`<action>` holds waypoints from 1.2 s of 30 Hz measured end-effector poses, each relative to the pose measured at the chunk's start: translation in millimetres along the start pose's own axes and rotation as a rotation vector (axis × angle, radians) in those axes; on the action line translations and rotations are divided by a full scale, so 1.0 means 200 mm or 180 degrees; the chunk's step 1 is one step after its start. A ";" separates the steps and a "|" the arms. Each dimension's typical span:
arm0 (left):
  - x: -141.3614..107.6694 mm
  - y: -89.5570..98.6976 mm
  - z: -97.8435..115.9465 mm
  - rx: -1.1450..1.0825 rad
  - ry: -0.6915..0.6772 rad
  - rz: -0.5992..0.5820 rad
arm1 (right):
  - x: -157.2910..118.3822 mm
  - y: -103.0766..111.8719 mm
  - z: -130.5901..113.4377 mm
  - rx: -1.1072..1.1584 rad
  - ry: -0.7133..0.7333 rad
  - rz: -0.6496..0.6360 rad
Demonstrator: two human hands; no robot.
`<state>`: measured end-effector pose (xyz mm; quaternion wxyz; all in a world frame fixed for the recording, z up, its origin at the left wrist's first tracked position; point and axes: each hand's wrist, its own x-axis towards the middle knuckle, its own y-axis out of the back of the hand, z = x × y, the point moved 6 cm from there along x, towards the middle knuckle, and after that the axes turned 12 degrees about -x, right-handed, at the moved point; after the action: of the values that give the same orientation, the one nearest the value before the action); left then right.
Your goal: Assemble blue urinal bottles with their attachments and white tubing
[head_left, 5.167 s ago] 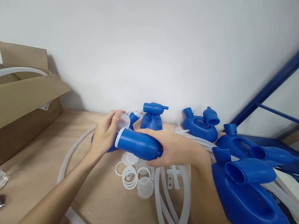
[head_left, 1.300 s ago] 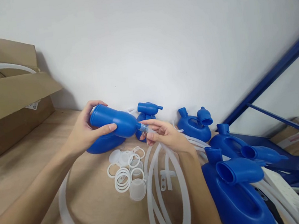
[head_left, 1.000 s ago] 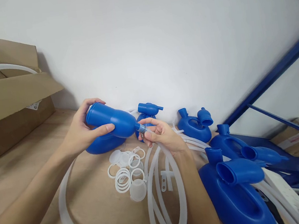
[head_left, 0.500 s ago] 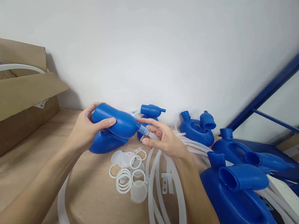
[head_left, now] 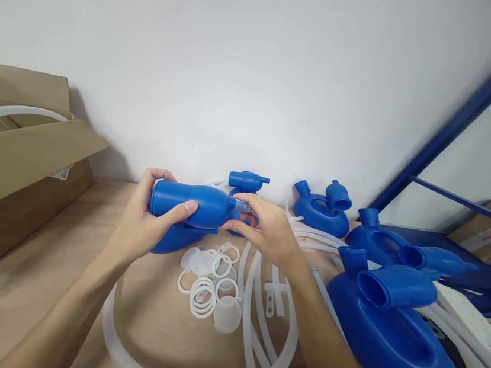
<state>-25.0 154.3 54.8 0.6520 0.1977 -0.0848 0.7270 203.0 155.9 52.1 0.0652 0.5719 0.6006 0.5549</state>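
Blue funnel (head_left: 192, 205) gripped above the counter (head_left: 58, 261).
Left hand (head_left: 143, 223) wrapped round its body; right hand (head_left: 265, 229) pinching clear tube (head_left: 248, 208) at its tip.

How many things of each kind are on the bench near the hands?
Blue funnel held in the hands: 1
Blue jugs on the bench: 5
Cardboard box: 1
Clear cups: 1
White rings: a pile, too overlapped to count
White tubing: tangled loops, not countable
Total counted: 8
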 end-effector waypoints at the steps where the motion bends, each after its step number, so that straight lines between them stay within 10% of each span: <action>1: 0.00 0.00 0.00 -0.0019 -0.0056 -0.0036 | 0.00 0.01 -0.01 -0.0096 0.0031 0.0093; 16: -0.07 -0.11 -0.06 -0.1734 0.0709 0.0287 | -0.03 0.06 -0.01 0.0327 -0.0335 0.1026; 26: -0.07 -0.16 -0.11 -0.1392 0.0731 0.0221 | -0.03 0.08 0.05 0.0135 -0.0461 0.1209; 36: 0.02 0.10 -0.11 -0.0973 0.0182 0.1183 | -0.10 0.35 0.34 0.0063 -0.1133 0.2288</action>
<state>-49.4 164.1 39.4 0.5315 0.0570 -0.2102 0.8186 301.1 162.7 66.8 -0.0356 0.8334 0.3469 0.4288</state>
